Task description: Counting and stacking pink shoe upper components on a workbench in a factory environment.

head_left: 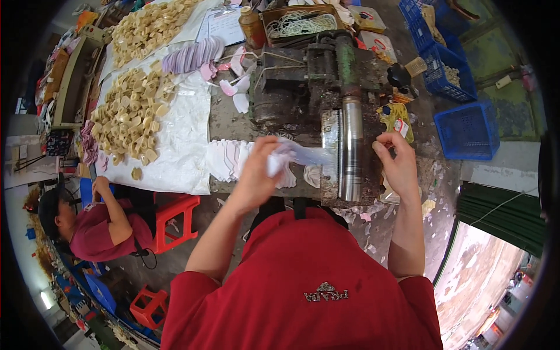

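Note:
My left hand (259, 175) is closed around a thin white and pale lilac piece (297, 154), blurred by motion, that stretches toward the machine's plate. The machine (286, 87) is dark and greasy, with a shiny metal roller (352, 146) along its right side and a flat metal plate (330, 157) beside the roller. Right of the roller, my right hand (401, 166) is raised with thumb and forefinger close together in a pinch; I cannot make out anything between them. A row of overlapping white and pale pink cut pieces (224, 160) lies left of my left hand.
Beige molded pieces (125, 116) are heaped on a white sheet (186, 157) at left. A fan of lilac pieces (195, 53) lies behind. A seated co-worker (105, 227) is at the far left, near a red stool (178, 221). Blue crates (466, 131) stand at right.

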Demonstrator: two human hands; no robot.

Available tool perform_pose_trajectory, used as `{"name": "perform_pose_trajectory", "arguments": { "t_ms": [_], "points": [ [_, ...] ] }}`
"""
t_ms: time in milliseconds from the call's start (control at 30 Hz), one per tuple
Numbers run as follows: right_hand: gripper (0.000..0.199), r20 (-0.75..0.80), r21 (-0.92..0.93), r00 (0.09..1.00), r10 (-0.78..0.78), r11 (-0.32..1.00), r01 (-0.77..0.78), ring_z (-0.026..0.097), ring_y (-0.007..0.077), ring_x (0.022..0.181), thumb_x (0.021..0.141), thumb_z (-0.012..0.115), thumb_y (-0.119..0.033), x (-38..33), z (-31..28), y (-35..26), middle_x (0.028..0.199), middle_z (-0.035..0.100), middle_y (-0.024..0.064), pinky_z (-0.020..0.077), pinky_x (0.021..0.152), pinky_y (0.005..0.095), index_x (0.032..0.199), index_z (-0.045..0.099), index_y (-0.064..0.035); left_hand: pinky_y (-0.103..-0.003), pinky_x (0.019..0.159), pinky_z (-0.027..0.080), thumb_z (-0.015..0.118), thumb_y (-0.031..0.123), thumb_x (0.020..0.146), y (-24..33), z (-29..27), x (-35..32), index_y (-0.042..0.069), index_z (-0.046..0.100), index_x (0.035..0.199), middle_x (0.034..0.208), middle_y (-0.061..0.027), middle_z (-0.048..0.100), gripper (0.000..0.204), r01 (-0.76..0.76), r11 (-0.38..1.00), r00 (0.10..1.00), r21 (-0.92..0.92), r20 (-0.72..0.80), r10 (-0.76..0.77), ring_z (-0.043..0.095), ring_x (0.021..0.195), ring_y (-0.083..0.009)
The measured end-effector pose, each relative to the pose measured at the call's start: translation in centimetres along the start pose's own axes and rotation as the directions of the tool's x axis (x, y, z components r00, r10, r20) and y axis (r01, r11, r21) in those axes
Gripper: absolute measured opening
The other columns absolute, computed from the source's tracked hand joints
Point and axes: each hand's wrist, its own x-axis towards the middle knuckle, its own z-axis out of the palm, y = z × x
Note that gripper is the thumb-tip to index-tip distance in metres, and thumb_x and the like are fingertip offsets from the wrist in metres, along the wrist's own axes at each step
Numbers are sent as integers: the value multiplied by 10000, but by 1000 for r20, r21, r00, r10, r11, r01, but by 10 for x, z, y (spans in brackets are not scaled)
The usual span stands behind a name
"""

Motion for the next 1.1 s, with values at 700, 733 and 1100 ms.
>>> {"name": "perform_pose_trajectory", "arguments": {
  "t_ms": [700,733,1100],
  "points": [
    [152,32,77,916,-401,914,397,482,290,978,796,667,-77,-15,58,-93,1052,551,99,402,848,389,937,615,-53,-351,911,471,631,99,854,27,-1,4,28,373,1312,1215,-141,559,531,63,365,996,-929,35,-85,542,1128,-215],
    [155,-12,43,918,-396,917,397,464,299,1001,792,670,-79,-17,66,-92,1087,533,106,384,870,405,936,616,-61,-351,911,471,631,99,854,33,7,5,28,373,1312,1215,-141,559,531,64,362,996,-930,38,-79,542,1128,-215],
    [132,-59,79,921,-384,918,388,440,282,1040,765,671,-79,-12,64,-77,1090,506,75,323,868,418,882,610,-83,-326,916,460,634,151,883,52,32,11,38,328,1318,1193,-124,509,544,-34,325,997,-945,-56,-57,529,1093,-196]
  ]
}}
